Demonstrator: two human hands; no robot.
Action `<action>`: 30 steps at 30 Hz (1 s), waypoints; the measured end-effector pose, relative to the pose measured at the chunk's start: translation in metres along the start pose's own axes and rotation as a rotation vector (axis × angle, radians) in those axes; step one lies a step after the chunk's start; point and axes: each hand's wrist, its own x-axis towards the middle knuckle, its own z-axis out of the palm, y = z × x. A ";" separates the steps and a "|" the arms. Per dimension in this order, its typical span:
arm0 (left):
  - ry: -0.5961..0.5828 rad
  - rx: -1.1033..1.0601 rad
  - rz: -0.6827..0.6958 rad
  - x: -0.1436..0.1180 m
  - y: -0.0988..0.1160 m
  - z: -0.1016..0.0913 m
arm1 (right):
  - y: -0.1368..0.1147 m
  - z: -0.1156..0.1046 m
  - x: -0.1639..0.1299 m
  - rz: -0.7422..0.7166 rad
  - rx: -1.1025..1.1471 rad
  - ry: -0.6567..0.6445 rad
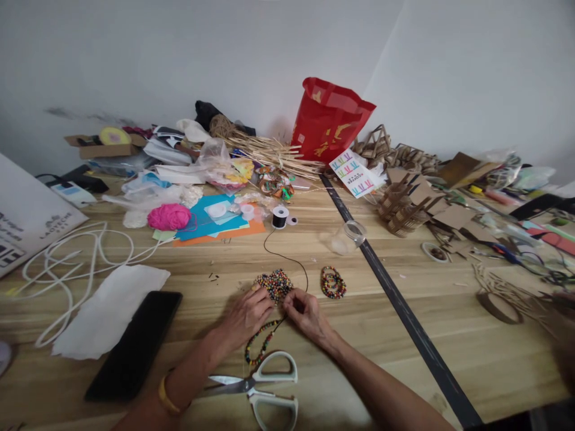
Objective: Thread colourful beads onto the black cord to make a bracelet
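Head view: both hands meet at the bead pile point(274, 284) on the desk point(404, 353). Left hand point(246, 314) curls against the pile's near edge, right hand point(305, 311) pinches the black cord point(287, 258). Beaded strand point(260, 343) trails just below the pile; scissors point(265, 386) lie nearer still, bracelets point(333, 282) right.

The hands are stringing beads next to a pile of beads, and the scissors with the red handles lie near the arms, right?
Not quite: the head view shows the scissors have white handles, not red. The rest holds: both hands, left hand and right hand, work a bead string beside the bead pile.
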 end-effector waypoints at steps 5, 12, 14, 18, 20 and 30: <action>0.060 -0.133 -0.009 -0.001 -0.001 -0.001 | 0.000 -0.001 0.000 -0.007 0.003 -0.014; 0.125 -0.434 -0.214 0.000 -0.001 -0.007 | 0.002 -0.001 -0.001 -0.041 -0.016 -0.032; 0.098 -0.518 -0.300 0.000 -0.002 -0.006 | 0.002 -0.001 -0.002 -0.068 -0.028 -0.047; 0.026 -0.635 -0.387 0.000 -0.004 -0.002 | 0.003 -0.001 -0.005 -0.135 -0.073 -0.089; -0.001 -0.673 -0.404 0.000 -0.005 0.000 | 0.004 -0.001 -0.005 -0.159 -0.085 -0.108; -0.013 -0.773 -0.439 0.001 -0.008 0.000 | 0.007 -0.001 -0.006 -0.200 -0.119 -0.170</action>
